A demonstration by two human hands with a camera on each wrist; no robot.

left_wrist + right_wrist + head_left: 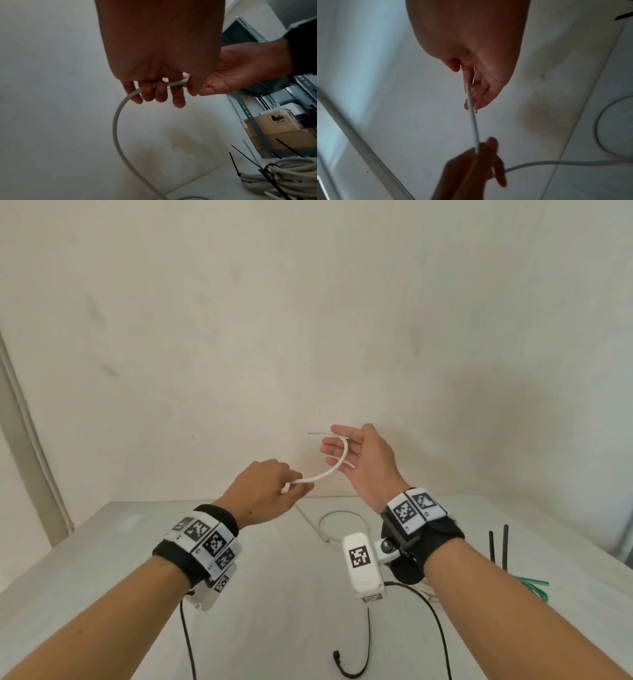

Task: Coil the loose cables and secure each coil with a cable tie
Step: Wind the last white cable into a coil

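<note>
Hands raised above the worktop [274, 594]: our left hand [265, 489] gripped the white cable [322, 474], its end draped across our flat, released right hand [363, 460].

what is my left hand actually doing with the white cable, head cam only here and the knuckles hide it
observer: In the left wrist view the left hand has its fingers curled round the white cable, which hangs in a curve below them.
operator: any coil tied off already, cant see one
observer: Yes. The left wrist view shows a coiled pale cable bound with black cable ties, lying at the lower right.
operator: whats beyond that coil
observer: A metal rack with a cardboard box on it.
</note>
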